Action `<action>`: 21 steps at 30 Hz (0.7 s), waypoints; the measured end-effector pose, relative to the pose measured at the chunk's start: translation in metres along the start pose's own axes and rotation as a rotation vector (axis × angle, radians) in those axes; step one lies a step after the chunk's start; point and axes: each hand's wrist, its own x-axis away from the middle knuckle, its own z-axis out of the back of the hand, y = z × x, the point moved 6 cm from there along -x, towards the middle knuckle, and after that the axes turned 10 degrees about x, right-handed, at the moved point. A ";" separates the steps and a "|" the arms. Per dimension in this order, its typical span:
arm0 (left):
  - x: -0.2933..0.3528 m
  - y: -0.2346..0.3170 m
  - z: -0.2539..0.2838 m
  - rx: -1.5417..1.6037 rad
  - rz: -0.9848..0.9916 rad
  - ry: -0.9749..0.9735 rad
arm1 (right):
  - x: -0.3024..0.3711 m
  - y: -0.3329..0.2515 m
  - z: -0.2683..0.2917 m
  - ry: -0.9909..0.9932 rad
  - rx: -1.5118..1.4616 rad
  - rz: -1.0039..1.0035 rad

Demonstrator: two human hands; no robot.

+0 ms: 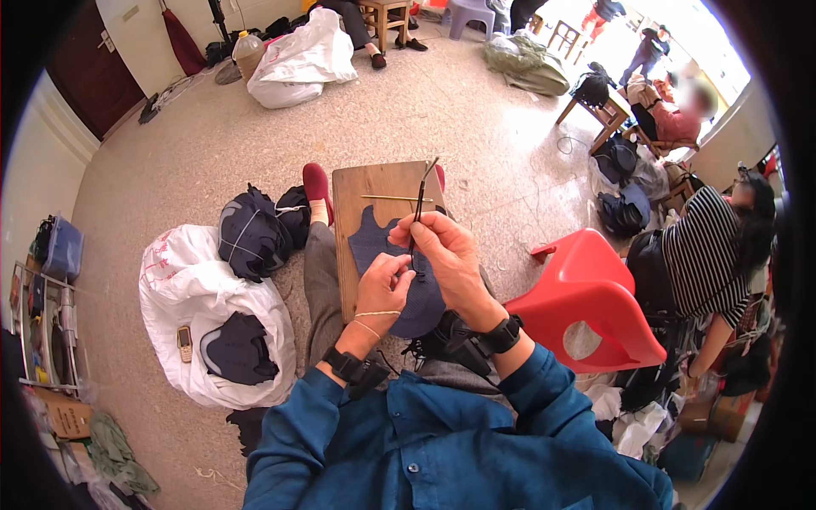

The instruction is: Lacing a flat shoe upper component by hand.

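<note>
A wooden board [346, 255] lies across my lap, with a dark navy fabric piece [367, 240], shaped like a shoe upper, on it. Above the piece, my right hand [448, 257] pinches a thin black cord [422, 189]. The cord's upper end sticks up past my fingers toward the far edge of the board. Its lower part runs down to my left hand [384, 287], whose thumb and fingertips are closed on it. My two hands are close together and cover part of the fabric. Near the board's far end rests a slim brass-coloured rod [397, 198].
Left of me, an open white sack [183, 374] holds dark pieces and a mobile phone [184, 343]. Bundled dark pieces [253, 234] lie beside it. A red plastic chair [586, 297] stands close on my right, near a person in stripes [710, 251].
</note>
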 end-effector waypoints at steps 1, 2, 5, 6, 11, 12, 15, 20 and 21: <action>0.000 0.001 -0.003 -0.020 0.016 0.016 | 0.001 0.001 -0.002 -0.003 -0.008 -0.016; 0.000 0.002 -0.004 -0.040 0.031 0.031 | 0.002 0.003 -0.003 -0.006 -0.016 -0.031; -0.002 -0.001 -0.008 -0.016 0.014 0.036 | 0.006 0.005 -0.005 -0.006 -0.047 -0.078; -0.001 -0.003 -0.007 -0.015 0.016 0.033 | 0.006 0.006 -0.005 -0.002 -0.048 -0.079; 0.003 -0.015 0.014 0.049 0.082 0.127 | -0.001 0.007 0.020 0.127 0.010 0.038; 0.003 -0.021 0.017 0.048 0.084 0.122 | -0.001 0.010 0.024 0.160 0.004 0.030; 0.006 -0.041 0.023 0.235 0.195 0.156 | -0.001 0.024 0.034 0.205 -0.143 -0.064; 0.003 -0.020 0.012 0.466 0.360 0.055 | 0.006 0.058 0.063 0.366 -0.180 -0.277; 0.002 -0.017 0.011 0.502 0.365 0.037 | 0.007 0.064 0.067 0.369 -0.181 -0.276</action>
